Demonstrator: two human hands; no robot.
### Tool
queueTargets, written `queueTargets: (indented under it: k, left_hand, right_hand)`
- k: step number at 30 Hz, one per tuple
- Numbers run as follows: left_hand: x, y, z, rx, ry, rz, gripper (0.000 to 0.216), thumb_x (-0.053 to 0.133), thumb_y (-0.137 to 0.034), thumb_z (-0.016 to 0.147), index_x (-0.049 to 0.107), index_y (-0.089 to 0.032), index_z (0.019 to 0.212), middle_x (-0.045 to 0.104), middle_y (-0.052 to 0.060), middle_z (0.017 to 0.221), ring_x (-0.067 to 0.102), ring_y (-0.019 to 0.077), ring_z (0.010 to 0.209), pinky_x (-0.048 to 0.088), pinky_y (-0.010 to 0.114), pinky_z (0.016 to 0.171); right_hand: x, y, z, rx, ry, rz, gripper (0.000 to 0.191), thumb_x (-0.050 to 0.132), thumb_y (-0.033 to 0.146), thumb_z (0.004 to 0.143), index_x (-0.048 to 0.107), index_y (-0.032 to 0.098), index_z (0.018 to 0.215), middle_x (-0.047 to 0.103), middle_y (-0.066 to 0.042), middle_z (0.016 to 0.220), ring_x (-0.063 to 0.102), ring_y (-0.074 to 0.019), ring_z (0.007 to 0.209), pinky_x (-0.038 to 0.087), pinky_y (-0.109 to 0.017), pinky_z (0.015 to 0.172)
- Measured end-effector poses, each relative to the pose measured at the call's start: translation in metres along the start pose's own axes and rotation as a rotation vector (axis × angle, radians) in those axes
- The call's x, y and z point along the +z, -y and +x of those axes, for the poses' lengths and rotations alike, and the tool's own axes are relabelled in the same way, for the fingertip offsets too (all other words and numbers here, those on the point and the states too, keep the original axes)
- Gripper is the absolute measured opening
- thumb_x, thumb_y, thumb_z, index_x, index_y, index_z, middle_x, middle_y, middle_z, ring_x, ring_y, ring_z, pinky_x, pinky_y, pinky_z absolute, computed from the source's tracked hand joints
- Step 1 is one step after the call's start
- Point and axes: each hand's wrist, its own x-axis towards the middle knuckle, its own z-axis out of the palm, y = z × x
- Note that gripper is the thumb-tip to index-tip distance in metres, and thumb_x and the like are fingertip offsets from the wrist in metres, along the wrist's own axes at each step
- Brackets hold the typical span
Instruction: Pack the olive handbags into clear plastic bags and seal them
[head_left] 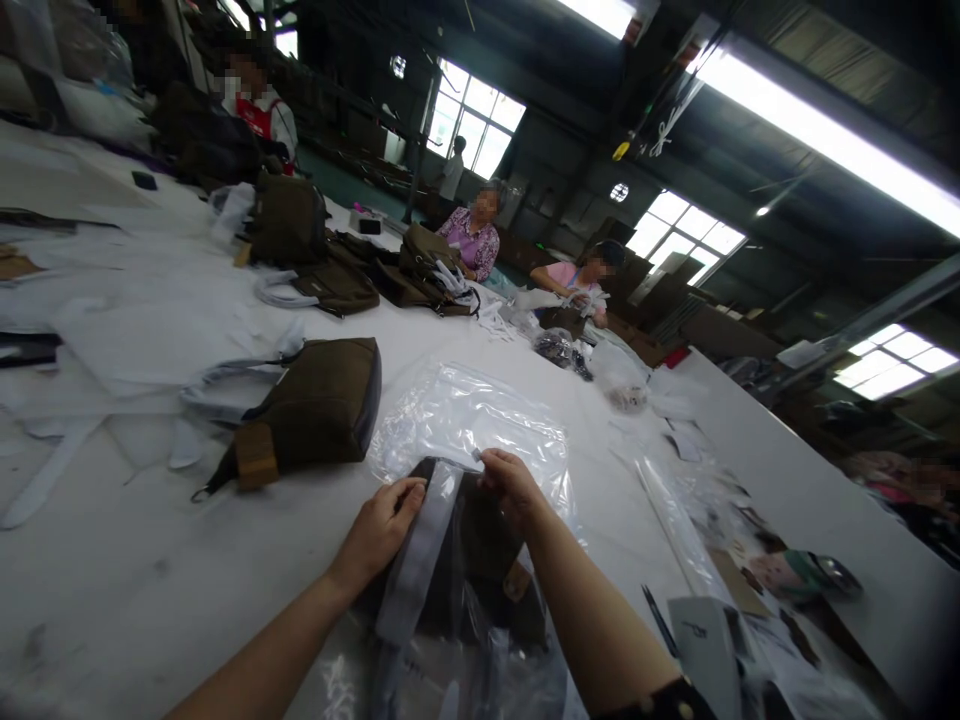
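My left hand (pixel 382 525) and my right hand (pixel 511 482) both pinch the open edge of a clear plastic bag (pixel 480 420) lying on the white table (pixel 135 580). A dark brown bag with a grey strap (pixel 450 560) lies between my forearms, its far end at the mouth of the plastic. My fingers are closed on the plastic film. Whether the bag's end is inside the plastic I cannot tell.
A second brown bag (pixel 315 410) lies to the left. More brown bags (pixel 330 280) are piled farther back. Three seated people work along the table's far side (pixel 472 235). Plastic strips, paper cards and scissors (pixel 712 620) lie at the right.
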Motion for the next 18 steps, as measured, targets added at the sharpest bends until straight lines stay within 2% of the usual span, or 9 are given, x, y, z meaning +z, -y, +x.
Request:
queueTargets:
  k: [4, 6, 9, 11, 13, 16, 18]
  left_hand:
    - [-0.001, 0.006, 0.0, 0.08, 0.06, 0.107, 0.045, 0.029, -0.044, 0.091, 0.066, -0.021, 0.104, 0.064, 0.008, 0.098, 0.056, 0.0229, 0.098, 0.043, 0.04, 0.09]
    - [0.0, 0.003, -0.004, 0.171, 0.041, 0.288, 0.041, 0.035, -0.046, 0.089, 0.063, -0.026, 0.111, 0.061, 0.008, 0.1, 0.054, 0.0248, 0.099, 0.04, 0.044, 0.091]
    - [0.004, -0.002, -0.012, 0.388, -0.024, 0.611, 0.04, 0.047, -0.049, 0.085, 0.057, -0.032, 0.12, 0.056, 0.009, 0.117, 0.046, 0.0284, 0.112, 0.031, 0.05, 0.096]
    - [0.007, -0.004, -0.016, 0.484, -0.074, 0.714, 0.042, 0.048, -0.048, 0.084, 0.056, -0.029, 0.12, 0.053, 0.009, 0.125, 0.043, 0.028, 0.118, 0.024, 0.05, 0.101]
    - [0.011, -0.005, -0.018, 0.517, -0.085, 0.758, 0.042, 0.047, -0.049, 0.085, 0.056, -0.026, 0.12, 0.055, 0.008, 0.124, 0.044, 0.027, 0.117, 0.022, 0.049, 0.103]
    - [0.016, -0.004, -0.02, 0.48, -0.081, 0.812, 0.048, 0.046, -0.053, 0.084, 0.054, -0.026, 0.123, 0.057, 0.009, 0.124, 0.045, 0.0306, 0.116, 0.021, 0.053, 0.102]
    - [0.018, -0.003, -0.021, 0.431, -0.101, 0.846, 0.053, 0.048, -0.057, 0.081, 0.054, -0.025, 0.123, 0.056, 0.011, 0.126, 0.044, 0.0341, 0.116, 0.02, 0.057, 0.101]
  right_hand:
    - [-0.016, -0.026, 0.0, -0.11, -0.07, 0.121, 0.037, 0.071, 0.045, 0.058, 0.043, 0.021, 0.058, 0.027, 0.009, 0.05, 0.025, -0.0067, 0.045, 0.034, -0.022, 0.046]
    - [-0.021, -0.033, -0.001, -0.153, -0.087, 0.136, 0.041, 0.069, 0.047, 0.06, 0.038, 0.021, 0.056, 0.024, 0.009, 0.052, 0.023, -0.0071, 0.046, 0.031, -0.021, 0.045]
    - [-0.022, -0.03, -0.002, -0.195, -0.106, 0.09, 0.039, 0.065, 0.049, 0.063, 0.038, 0.021, 0.056, 0.023, 0.009, 0.052, 0.022, -0.008, 0.046, 0.027, -0.022, 0.043]
    - [-0.018, -0.019, -0.001, -0.215, -0.119, 0.014, 0.034, 0.064, 0.049, 0.064, 0.045, 0.021, 0.059, 0.029, 0.008, 0.051, 0.027, -0.0086, 0.046, 0.029, -0.023, 0.045]
    - [-0.008, -0.006, 0.0, -0.22, -0.11, -0.104, 0.029, 0.067, 0.046, 0.063, 0.054, 0.02, 0.063, 0.042, 0.006, 0.053, 0.037, -0.01, 0.051, 0.034, -0.024, 0.052]
    - [0.016, 0.006, 0.004, -0.2, -0.072, -0.32, 0.02, 0.074, 0.035, 0.057, 0.063, 0.019, 0.063, 0.058, 0.001, 0.069, 0.052, -0.0149, 0.069, 0.039, -0.027, 0.068]
    - [0.033, 0.006, 0.008, -0.177, -0.066, -0.449, 0.015, 0.075, 0.029, 0.053, 0.064, 0.02, 0.056, 0.062, 0.001, 0.076, 0.055, -0.0179, 0.081, 0.038, -0.028, 0.076]
